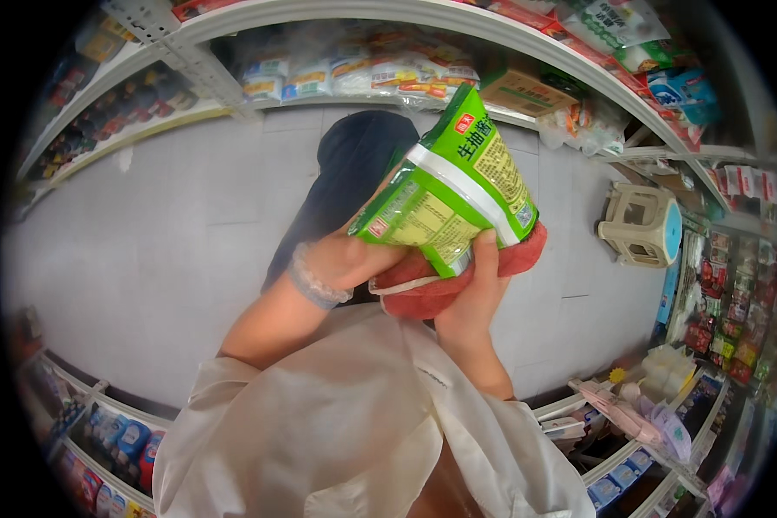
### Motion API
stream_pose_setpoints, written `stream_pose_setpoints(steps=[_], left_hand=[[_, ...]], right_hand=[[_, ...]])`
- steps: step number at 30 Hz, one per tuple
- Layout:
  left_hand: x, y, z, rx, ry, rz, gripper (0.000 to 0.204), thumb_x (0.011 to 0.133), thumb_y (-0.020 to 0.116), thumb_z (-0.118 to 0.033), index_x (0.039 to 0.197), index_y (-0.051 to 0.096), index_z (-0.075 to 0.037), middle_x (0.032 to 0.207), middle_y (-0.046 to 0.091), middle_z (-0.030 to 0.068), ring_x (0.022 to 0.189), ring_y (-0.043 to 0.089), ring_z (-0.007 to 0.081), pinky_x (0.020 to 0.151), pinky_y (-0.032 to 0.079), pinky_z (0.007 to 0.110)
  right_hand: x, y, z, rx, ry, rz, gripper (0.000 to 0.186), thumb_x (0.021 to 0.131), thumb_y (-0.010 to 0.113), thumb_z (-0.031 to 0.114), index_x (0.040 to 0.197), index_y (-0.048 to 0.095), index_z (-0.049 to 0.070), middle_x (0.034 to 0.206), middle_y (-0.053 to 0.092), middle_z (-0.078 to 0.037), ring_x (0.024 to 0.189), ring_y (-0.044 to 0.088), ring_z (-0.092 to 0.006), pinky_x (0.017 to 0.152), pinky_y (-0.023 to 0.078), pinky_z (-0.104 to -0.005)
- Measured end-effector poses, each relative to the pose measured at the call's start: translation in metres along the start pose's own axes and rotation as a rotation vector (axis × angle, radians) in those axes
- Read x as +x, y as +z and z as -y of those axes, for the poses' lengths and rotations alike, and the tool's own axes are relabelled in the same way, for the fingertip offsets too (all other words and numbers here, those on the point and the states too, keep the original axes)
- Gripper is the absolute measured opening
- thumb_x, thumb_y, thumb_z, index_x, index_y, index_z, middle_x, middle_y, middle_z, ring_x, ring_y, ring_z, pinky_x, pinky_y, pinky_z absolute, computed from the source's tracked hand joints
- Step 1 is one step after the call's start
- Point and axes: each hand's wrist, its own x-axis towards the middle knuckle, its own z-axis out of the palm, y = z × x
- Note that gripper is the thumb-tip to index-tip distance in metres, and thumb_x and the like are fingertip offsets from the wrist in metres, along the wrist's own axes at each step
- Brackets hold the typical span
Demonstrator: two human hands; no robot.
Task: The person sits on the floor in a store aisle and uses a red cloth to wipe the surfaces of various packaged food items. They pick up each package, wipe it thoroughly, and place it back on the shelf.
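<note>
Both my hands hold a bright green plastic soy sauce pouch [436, 203] in front of me, crossed by a white band. Whether it is one pouch or two pressed together, I cannot tell. My left hand [358, 259] grips its left end, with the fingers mostly hidden behind it. The thumb of my right hand [475, 281] presses on the pouch's lower edge. Beneath it, a red cloth [423, 298] with a pale edge is bunched against my right palm. The pouch tilts, its upper end pointing away to the right.
Ahead, a low shelf [311, 97] holds white packets [363, 73] and a cardboard box [527, 91]. A beige stool [639, 224] with a blue top stands to the right on the grey tile floor [164, 233]. Stocked racks curve round both sides. My dark-trousered knee [363, 142] is bent forward.
</note>
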Motion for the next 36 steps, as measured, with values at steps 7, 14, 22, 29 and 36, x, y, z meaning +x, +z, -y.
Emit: stream_pose_setpoints(steps=[7, 14, 22, 29, 36], left_hand=[[0.006, 0.002, -0.010, -0.245, 0.087, -0.169, 0.047, 0.086, 0.043, -0.029, 0.123, 0.033, -0.002, 0.122, 0.042, 0.0120, 0.113, 0.040, 0.0246, 0.094, 0.033, 0.038], [-0.002, 0.003, -0.027, -0.248, 0.144, -0.152, 0.040, 0.088, 0.037, -0.026, 0.120, 0.038, -0.002, 0.117, 0.048, 0.0120, 0.106, 0.048, 0.0239, 0.090, 0.038, 0.037], [-0.012, -0.005, -0.006, 0.387, 0.267, -0.231, 0.039, 0.086, 0.043, -0.020, 0.122, 0.037, -0.005, 0.121, 0.043, 0.0062, 0.111, 0.042, 0.0194, 0.092, 0.035, 0.033], [-0.013, -0.014, -0.013, 0.001, 0.190, -0.104, 0.044, 0.085, 0.041, -0.028, 0.121, 0.036, -0.002, 0.119, 0.045, 0.0118, 0.109, 0.044, 0.0232, 0.089, 0.039, 0.036], [-0.010, -0.019, -0.020, -0.411, 0.038, -0.128, 0.035, 0.086, 0.042, -0.024, 0.113, 0.046, -0.003, 0.108, 0.054, 0.0107, 0.098, 0.053, 0.0216, 0.084, 0.042, 0.034]], right_hand=[[0.002, -0.025, -0.021, -0.328, -0.236, 0.126, 0.034, 0.088, 0.040, 0.014, 0.119, 0.032, 0.002, 0.114, 0.043, -0.009, 0.102, 0.045, -0.0181, 0.087, 0.037, -0.0317], [0.023, -0.035, 0.023, -0.354, -0.603, -0.054, 0.050, 0.086, 0.043, 0.036, 0.121, 0.028, 0.003, 0.116, 0.041, -0.010, 0.102, 0.045, -0.0198, 0.087, 0.036, -0.0302], [0.010, -0.002, 0.025, -1.228, -0.821, 0.718, 0.048, 0.088, 0.039, 0.035, 0.122, 0.030, 0.003, 0.119, 0.041, -0.011, 0.106, 0.043, -0.0219, 0.090, 0.034, -0.0344], [0.033, -0.008, 0.037, -0.178, -0.021, 0.357, 0.047, 0.089, 0.036, 0.035, 0.123, 0.031, 0.004, 0.121, 0.041, -0.012, 0.110, 0.041, -0.0238, 0.092, 0.032, -0.0381], [0.043, -0.024, 0.036, 0.360, 0.125, 0.047, 0.049, 0.088, 0.034, 0.040, 0.122, 0.035, 0.004, 0.123, 0.041, -0.013, 0.111, 0.041, -0.0283, 0.094, 0.033, -0.0416]])
